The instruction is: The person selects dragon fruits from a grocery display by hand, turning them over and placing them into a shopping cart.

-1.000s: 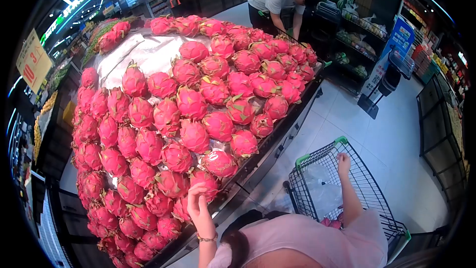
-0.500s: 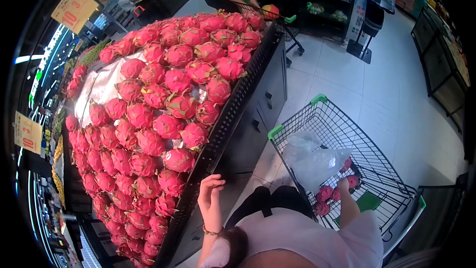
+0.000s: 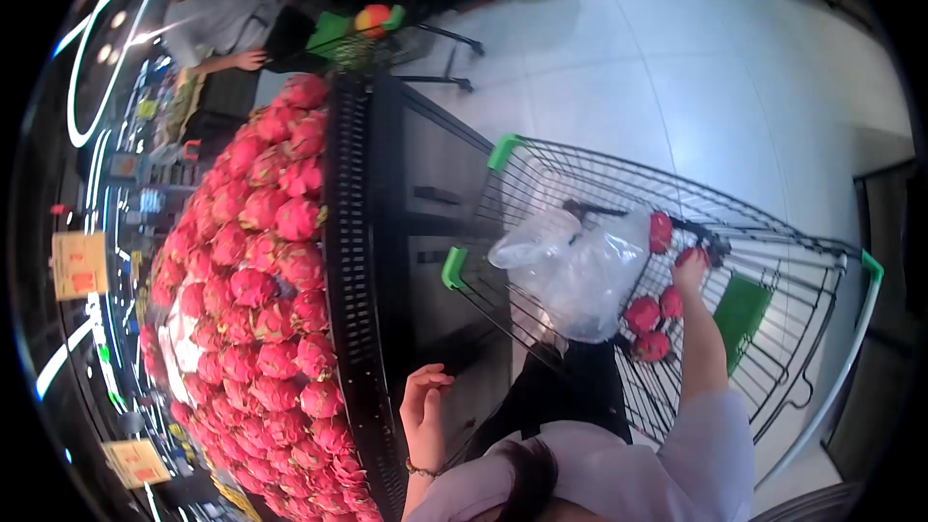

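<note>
My left hand (image 3: 425, 411) is raised beside the display's black edge, fingers loosely curled, with nothing visible in it. Inside the shopping cart (image 3: 773, 232), my right hand (image 3: 690, 275) has its fingers on a red dragon fruit (image 3: 692, 256). Several more dragon fruits lie near it, among them one (image 3: 643, 314) to the lower left. A clear plastic bag (image 3: 590, 275) rests in the cart left of the fruits; what it contains is hard to make out. The large pile of dragon fruits (image 3: 261, 290) stands left of my left hand.
The display's black slotted rim (image 3: 350, 232) runs between pile and cart. Another person (image 3: 217, 19) stands at the upper left beside a second cart (image 3: 353, 50) holding a red and yellow fruit (image 3: 372, 21). Yellow price signs (image 3: 79, 266) hang at the left. Pale tiled floor (image 3: 619, 77) lies beyond my cart.
The view has turned, bringing the cart nearer the centre. My right hand has gone down into the cart onto a fruit. My left hand has come away from the dragon fruit pile.
</note>
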`<action>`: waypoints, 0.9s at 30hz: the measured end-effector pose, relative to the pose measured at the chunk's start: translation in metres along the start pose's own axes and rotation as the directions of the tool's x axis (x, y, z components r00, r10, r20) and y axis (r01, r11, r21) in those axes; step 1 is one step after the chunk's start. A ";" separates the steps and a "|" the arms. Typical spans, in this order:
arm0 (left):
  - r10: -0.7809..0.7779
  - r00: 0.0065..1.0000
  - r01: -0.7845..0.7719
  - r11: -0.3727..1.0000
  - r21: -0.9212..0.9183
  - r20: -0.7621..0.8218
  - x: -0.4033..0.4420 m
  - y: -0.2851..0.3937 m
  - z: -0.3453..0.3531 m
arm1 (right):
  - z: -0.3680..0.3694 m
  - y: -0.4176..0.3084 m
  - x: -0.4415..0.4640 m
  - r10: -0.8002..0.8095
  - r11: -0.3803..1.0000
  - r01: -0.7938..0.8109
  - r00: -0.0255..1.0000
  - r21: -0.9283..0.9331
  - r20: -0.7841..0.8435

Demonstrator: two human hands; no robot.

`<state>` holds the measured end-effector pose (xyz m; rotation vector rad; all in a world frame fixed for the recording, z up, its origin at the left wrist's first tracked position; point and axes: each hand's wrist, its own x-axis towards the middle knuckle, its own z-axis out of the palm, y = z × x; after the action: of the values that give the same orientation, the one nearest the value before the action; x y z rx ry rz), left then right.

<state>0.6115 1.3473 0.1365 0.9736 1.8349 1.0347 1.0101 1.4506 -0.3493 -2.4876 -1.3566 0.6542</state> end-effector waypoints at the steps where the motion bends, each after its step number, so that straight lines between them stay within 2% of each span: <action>1: -0.031 0.999 0.031 0.999 0.026 0.020 0.008 -0.002 0.015 | 0.012 0.011 0.007 -0.056 0.998 0.055 0.998 -0.014 -0.032; 2: -0.038 0.998 0.035 0.997 0.068 0.046 0.014 -0.007 0.029 | 0.027 0.029 0.017 0.002 1.000 -0.004 0.991 0.016 0.132; 3: -0.066 0.995 0.060 0.994 0.089 0.070 0.021 -0.009 0.045 | 0.034 0.039 0.019 0.033 0.998 -0.042 0.976 0.038 0.213; 7: -0.099 0.980 0.070 0.984 0.164 0.173 0.037 -0.023 0.095 | 0.022 0.028 0.005 -0.032 0.998 0.039 0.990 -0.049 0.138; 8: -0.094 0.977 0.060 0.983 0.176 0.191 0.040 -0.024 0.104 | 0.016 0.026 0.006 0.019 1.000 -0.020 0.986 0.003 0.167; 11: -0.092 0.970 0.042 0.975 0.216 0.225 0.044 -0.021 0.122 | 0.014 0.034 0.008 0.166 0.966 -0.152 0.985 0.209 -0.054; 13: -0.094 0.967 0.036 0.970 0.239 0.235 0.047 -0.019 0.125 | 0.016 0.036 0.012 0.261 0.937 -0.188 0.938 0.294 -0.230; 16: -0.120 0.962 0.059 0.969 0.242 0.247 0.049 -0.020 0.126 | 0.009 0.042 0.039 0.415 0.806 -0.333 0.907 0.490 -0.065; 17: -0.131 0.961 0.075 0.971 0.226 0.245 0.046 -0.021 0.127 | 0.011 0.042 0.053 0.398 0.787 -0.290 0.913 0.544 -0.090; 18: -0.140 0.959 0.089 0.974 0.210 0.244 0.044 -0.022 0.127 | 0.024 0.048 0.064 0.481 0.790 -0.394 0.874 0.469 -0.076; 19: -0.104 0.952 0.040 0.975 0.220 0.287 0.044 -0.028 0.122 | 0.026 0.051 0.074 0.583 0.751 -0.555 0.812 0.358 0.034; 20: -0.095 0.941 0.010 0.967 0.255 0.323 0.042 -0.030 0.120 | 0.017 0.049 0.079 0.624 0.705 -0.631 0.769 0.323 0.141; 21: -0.105 0.937 0.022 0.969 0.246 0.333 0.040 -0.029 0.119 | 0.042 0.065 0.087 0.635 0.717 -0.638 0.764 0.281 0.114; 22: -0.115 0.932 0.032 0.971 0.237 0.343 0.038 -0.027 0.118 | 0.056 0.053 0.088 0.694 0.675 -0.676 0.718 0.296 0.058; 24: -0.139 0.930 0.080 0.980 0.183 0.339 0.037 -0.025 0.115 | 0.024 0.023 0.075 0.731 0.587 -0.749 0.654 0.308 0.197; 27: -0.165 0.934 0.124 0.982 0.146 0.318 0.031 -0.033 0.107 | 0.014 0.016 0.068 0.682 0.638 -0.724 0.690 0.264 0.243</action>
<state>0.6871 1.3929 0.0615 1.0000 1.6758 0.6310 1.0472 1.4983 -0.3866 -2.6455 -0.1624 1.0946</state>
